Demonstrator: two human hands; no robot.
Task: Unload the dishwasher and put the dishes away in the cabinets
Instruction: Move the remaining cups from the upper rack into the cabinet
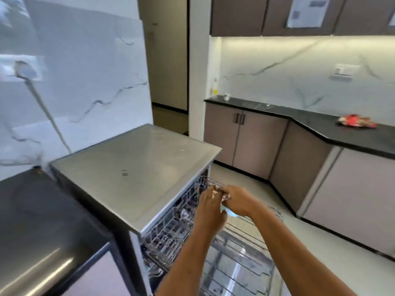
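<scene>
Veined marble walls (85,71); left hand (208,208), right hand (237,201) over wire rack (168,229).

Left hand (208,207) close beside right hand (237,202), both outstretched well forward.

Dishwasher (136,167) open, steel top bare, beside marble wall. Wire rack (241,238) drawn out at front. Both hands over rack's far rim: left hand (208,207) with fingers extended, right hand (237,201) with fingers curled, fingertips of both meeting. Light-blue item (229,213) showing under right hand; grip unclear, motion blur. Right of frame: black surface (310,122) over lower cabinets (245,137), carrying red patterned cloth (355,121) and small white cup (227,96). Paper sheet (305,11) on upper cabinet.
</scene>
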